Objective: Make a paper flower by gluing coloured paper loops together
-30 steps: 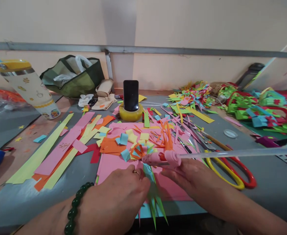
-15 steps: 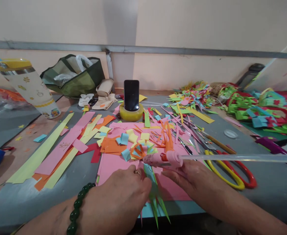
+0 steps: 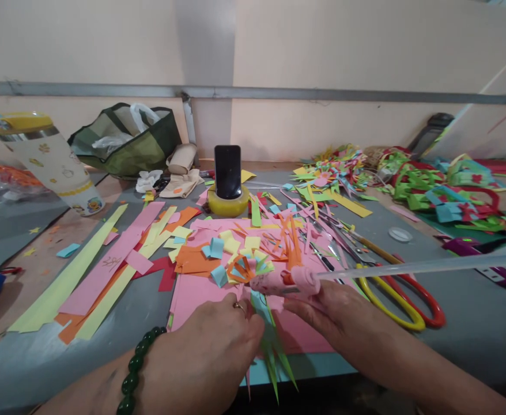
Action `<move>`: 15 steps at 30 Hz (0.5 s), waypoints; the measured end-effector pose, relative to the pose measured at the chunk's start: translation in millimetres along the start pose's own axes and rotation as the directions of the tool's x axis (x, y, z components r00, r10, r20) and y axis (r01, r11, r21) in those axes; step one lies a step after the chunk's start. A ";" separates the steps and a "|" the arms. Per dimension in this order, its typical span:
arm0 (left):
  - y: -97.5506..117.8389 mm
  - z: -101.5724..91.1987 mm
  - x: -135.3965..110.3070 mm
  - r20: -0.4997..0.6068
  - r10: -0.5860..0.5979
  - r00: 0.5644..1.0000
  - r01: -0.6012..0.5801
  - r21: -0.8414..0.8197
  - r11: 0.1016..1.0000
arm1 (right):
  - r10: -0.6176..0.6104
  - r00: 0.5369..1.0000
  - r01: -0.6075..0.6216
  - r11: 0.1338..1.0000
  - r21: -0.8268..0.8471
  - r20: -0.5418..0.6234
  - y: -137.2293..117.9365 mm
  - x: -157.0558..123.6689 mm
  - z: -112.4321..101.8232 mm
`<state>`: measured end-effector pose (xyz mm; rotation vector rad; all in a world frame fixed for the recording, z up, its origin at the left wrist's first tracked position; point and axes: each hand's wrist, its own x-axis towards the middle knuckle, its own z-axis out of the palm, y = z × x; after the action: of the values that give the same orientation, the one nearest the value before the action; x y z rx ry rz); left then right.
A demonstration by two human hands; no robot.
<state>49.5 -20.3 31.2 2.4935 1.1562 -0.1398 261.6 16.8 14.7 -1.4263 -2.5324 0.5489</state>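
My left hand [image 3: 210, 351], with a green bead bracelet [image 3: 137, 366] on the wrist, is closed on a green paper piece with long pointed leaves [image 3: 274, 357] that hang over the table's front edge. My right hand [image 3: 335, 320] grips a pink glue gun [image 3: 285, 282]. A long clear glue stick [image 3: 421, 266] juts from its back to the right. The gun's nose points left at a small orange, blue and yellow paper flower [image 3: 244, 268] lying on a pink sheet [image 3: 192, 291].
Paper strips and scraps [image 3: 119, 259] cover the grey table [image 3: 473, 323]. Yellow and red scissors [image 3: 404, 300] lie right of my hand. A phone [image 3: 227, 170] stands in a yellow tape roll [image 3: 229, 202]. A green bag [image 3: 127, 141], a bottle [image 3: 49, 161] and finished paper crafts [image 3: 447, 184] sit farther back.
Both hands stay where they were on the paper piece and glue gun. The view has tilted slightly, and the glue stick's far end has risen a little.
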 end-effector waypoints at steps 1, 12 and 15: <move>0.1 -0.2 -0.1 0.001 -0.003 1.000 0.003 0.003 1.000 | -0.007 1.000 0.007 1.000 0.000 -0.007 0.6 -0.5 0.1; -2.3 1.6 -1.7 -0.004 0.013 1.000 -0.013 0.010 1.000 | -0.061 0.998 0.059 0.996 0.066 0.021 -3.2 -2.4 -11.5; -2.5 0.5 -2.8 0.002 0.007 1.000 -0.007 0.022 1.000 | -0.021 0.995 0.028 0.997 0.067 -0.098 3.9 -10.3 -15.8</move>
<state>45.8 -21.0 30.7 2.5151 1.1513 -0.1542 275.4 13.4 27.9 -1.3626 -2.4285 0.5430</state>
